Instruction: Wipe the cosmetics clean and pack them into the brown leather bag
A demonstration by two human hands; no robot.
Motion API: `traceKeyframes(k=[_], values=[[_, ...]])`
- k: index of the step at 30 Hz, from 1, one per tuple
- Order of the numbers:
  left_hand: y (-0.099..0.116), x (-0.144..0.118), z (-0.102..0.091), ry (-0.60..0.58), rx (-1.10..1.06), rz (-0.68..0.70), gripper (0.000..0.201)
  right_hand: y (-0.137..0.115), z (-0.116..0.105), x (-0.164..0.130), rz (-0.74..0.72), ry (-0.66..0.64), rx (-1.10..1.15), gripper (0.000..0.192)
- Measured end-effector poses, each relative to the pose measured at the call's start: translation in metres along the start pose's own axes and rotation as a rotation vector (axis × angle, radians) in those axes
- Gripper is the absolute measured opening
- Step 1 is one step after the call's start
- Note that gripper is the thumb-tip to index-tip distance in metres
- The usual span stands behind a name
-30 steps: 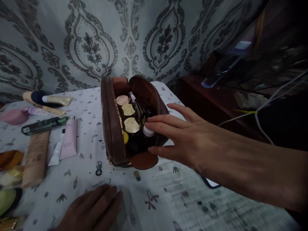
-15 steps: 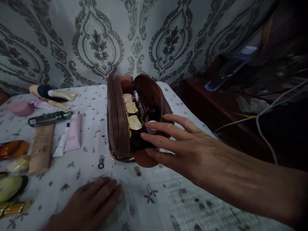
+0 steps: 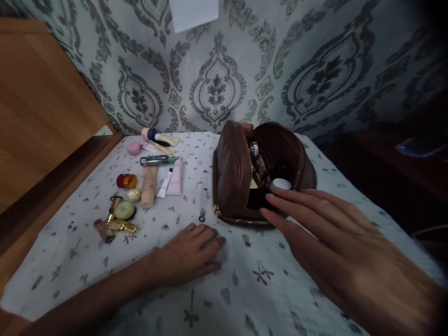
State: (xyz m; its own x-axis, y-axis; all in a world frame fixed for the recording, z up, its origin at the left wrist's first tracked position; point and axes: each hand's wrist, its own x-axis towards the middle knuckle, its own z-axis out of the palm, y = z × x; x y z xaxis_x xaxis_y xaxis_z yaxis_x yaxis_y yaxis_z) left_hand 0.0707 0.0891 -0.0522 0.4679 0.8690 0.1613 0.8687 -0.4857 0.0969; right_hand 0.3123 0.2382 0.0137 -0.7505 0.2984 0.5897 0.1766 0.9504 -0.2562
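The right hand (image 3: 336, 238), fingers spread and holding nothing, reaches to the mouth of the open brown leather toiletry pouch (image 3: 234, 175), which stands near the bench's far right corner, its long axis running toward the wall, opening upward. The left hand (image 3: 191, 254) lies flat and empty on the floral-print cloth (image 3: 280, 298) near the front edge. A sideways push could tip the pouch and spill the white-capped jar (image 3: 280, 184).

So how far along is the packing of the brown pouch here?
Partly done: the open brown pouch already holds several jars and a white-capped bottle. In hand: the right hand reaches at its opening, holding nothing; the left hand rests flat on the cloth. Left: tubes and compacts lying beside it.
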Motion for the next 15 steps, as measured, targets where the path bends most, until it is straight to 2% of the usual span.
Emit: traceKeyframes(k=[2, 6, 11, 15], values=[[-0.001, -0.010, -0.001, -0.033, -0.037, -0.025, 0.044, -0.014, 0.006, -0.004, -0.079, -0.016, -0.055, 0.041], [-0.007, -0.033, -0.001, 0.024, -0.015, -0.063, 0.034, -0.037, 0.028, -0.010, -0.150, -0.072, -0.040, 0.033], [-0.012, -0.051, 0.005, 0.120, 0.087, -0.066, 0.028, -0.065, 0.070, -0.004, -0.066, -0.111, 0.236, 0.030], [-0.020, -0.064, -0.004, 0.156, 0.222, -0.269, 0.029, -0.082, 0.095, 0.007, 0.058, -0.197, 0.427, 0.030]])
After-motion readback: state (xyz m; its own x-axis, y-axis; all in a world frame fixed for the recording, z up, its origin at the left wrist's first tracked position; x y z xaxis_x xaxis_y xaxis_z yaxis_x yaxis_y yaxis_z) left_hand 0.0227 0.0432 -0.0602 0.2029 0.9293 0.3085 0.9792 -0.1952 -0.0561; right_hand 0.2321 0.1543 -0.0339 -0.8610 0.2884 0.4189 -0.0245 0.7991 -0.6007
